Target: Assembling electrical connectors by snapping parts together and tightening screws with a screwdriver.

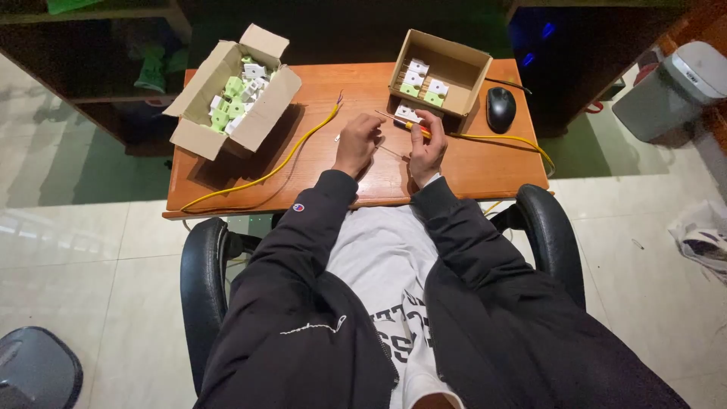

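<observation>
On the small orange-brown wooden tabletop (469, 163), the right hand (428, 148) is closed around a slim screwdriver with a yellow-and-orange handle (405, 125), held near the middle of the top, just in front of the open brown cardboard box at the far right (471, 76). The tool's long axis runs slantwise, its far end pointing toward the far left and its near end passing down under the fingers. A small white-and-green plastic part (407, 113) lies on the wood between that box and the right hand, touching or almost touching the screwdriver; it is the right hand that sits nearer to it.

The left hand (356, 144) rests curled just beside the right, knuckles up; whether it pinches something small I cannot tell. A thin pale pin or wire (390, 151) shows between the two hands.

A long yellow cable (291, 155) runs from the middle of the far edge down toward the near left corner. A second, larger open cardboard box (261, 121) full of white and green parts stands at the far left corner. A black computer mouse (500, 108) sits at the far right edge, beside the smaller box
</observation>
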